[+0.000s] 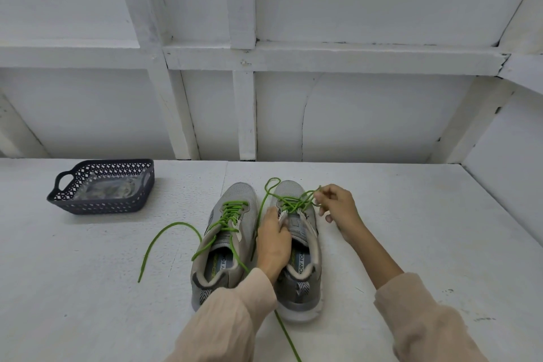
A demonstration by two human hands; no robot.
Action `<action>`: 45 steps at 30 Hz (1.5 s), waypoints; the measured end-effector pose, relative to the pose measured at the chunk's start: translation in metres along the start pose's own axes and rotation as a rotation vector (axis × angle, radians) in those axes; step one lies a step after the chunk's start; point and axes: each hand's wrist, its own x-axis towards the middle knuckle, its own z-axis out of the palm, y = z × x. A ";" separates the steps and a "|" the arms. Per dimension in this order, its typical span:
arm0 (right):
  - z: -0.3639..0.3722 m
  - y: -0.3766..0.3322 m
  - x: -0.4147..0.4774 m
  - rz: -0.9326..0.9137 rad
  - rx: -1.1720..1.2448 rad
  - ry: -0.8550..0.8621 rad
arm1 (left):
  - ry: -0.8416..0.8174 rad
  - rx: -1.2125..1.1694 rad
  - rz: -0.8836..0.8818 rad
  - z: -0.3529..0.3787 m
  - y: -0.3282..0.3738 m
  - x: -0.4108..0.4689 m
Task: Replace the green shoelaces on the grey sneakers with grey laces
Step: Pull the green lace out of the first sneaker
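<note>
Two grey sneakers stand side by side on the white table, toes pointing away from me. The left sneaker (226,232) keeps its green lace (229,211) threaded, with a loose end (158,241) curving out to the left. On the right sneaker (302,258) the green lace (293,202) is loosened across the upper eyelets. My left hand (273,241) grips that shoe's eyelet flap by the tongue. My right hand (338,209) pinches a loop of the green lace at the shoe's right side.
A dark perforated plastic basket (101,206) stands at the back left of the table and holds a clear bag with greyish laces (110,189). A white panelled wall rises behind the table. One green lace end (289,341) trails toward me between my sleeves.
</note>
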 end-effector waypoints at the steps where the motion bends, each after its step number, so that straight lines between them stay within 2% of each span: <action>1: 0.000 0.000 0.000 0.023 0.072 0.038 | -0.001 -0.005 -0.011 0.000 0.001 0.000; 2: -0.001 -0.001 -0.001 0.048 0.082 0.027 | 0.004 -0.011 -0.014 0.000 0.001 0.000; 6: 0.002 0.001 -0.012 0.100 -0.180 -0.212 | 0.000 -0.009 0.005 0.000 -0.001 0.000; 8: 0.003 0.000 -0.010 0.058 -0.133 -0.128 | 0.004 -0.015 0.001 0.001 -0.002 0.001; 11: 0.002 -0.003 -0.006 0.061 0.122 0.133 | 0.010 -0.020 -0.003 0.001 -0.002 0.001; 12: 0.001 -0.004 -0.007 0.077 0.138 0.132 | 0.013 -0.025 0.000 0.002 -0.002 0.001; 16: 0.004 -0.004 -0.016 0.127 -0.147 -0.208 | 0.018 -0.022 -0.011 0.001 -0.001 0.000; 18: 0.004 -0.004 -0.012 0.074 -0.097 -0.102 | 0.021 -0.022 -0.006 0.000 -0.001 -0.001; 20: 0.001 -0.004 -0.005 0.065 0.072 0.138 | 0.021 -0.025 -0.004 0.000 -0.001 -0.001; 21: -0.001 -0.005 -0.002 0.076 0.142 0.205 | 0.020 -0.018 -0.002 0.000 -0.001 -0.001; 22: -0.003 -0.005 -0.002 0.091 0.159 0.197 | 0.017 -0.009 -0.002 0.001 -0.002 0.000; 26: 0.001 -0.005 -0.011 0.151 -0.163 -0.211 | 0.015 0.003 0.014 0.001 -0.004 0.001; 27: 0.002 -0.004 -0.010 0.138 -0.185 -0.223 | 0.015 0.001 0.016 0.001 -0.003 0.001; 28: 0.004 -0.004 -0.009 0.113 -0.152 -0.167 | 0.016 0.000 0.011 0.001 -0.002 0.001; 31: 0.002 -0.005 -0.002 0.103 0.131 0.159 | 0.006 0.004 0.001 0.000 -0.001 0.000; 32: 0.000 -0.007 -0.002 0.110 0.169 0.189 | 0.005 0.001 0.004 0.001 -0.002 0.000; 33: -0.001 -0.009 -0.004 0.121 0.133 0.140 | 0.006 -0.003 0.002 0.000 -0.001 0.000; 36: 0.002 -0.010 -0.012 0.184 -0.166 -0.169 | 0.016 -0.035 0.001 0.001 -0.001 0.001; 37: 0.003 -0.007 -0.012 0.185 -0.219 -0.208 | 0.012 -0.039 0.003 0.001 -0.002 0.001; 39: 0.005 -0.007 -0.009 0.142 -0.144 -0.124 | 0.009 -0.040 0.005 0.001 -0.002 0.001; 42: 0.001 -0.008 -0.003 0.110 0.139 0.169 | 0.010 -0.047 0.011 0.001 -0.003 0.000; 43: 0.000 -0.008 -0.003 0.115 0.164 0.178 | 0.012 -0.051 0.002 0.001 -0.003 0.000; 45: 0.002 -0.009 -0.008 0.154 0.032 0.024 | 0.013 -0.067 -0.009 0.001 -0.002 0.000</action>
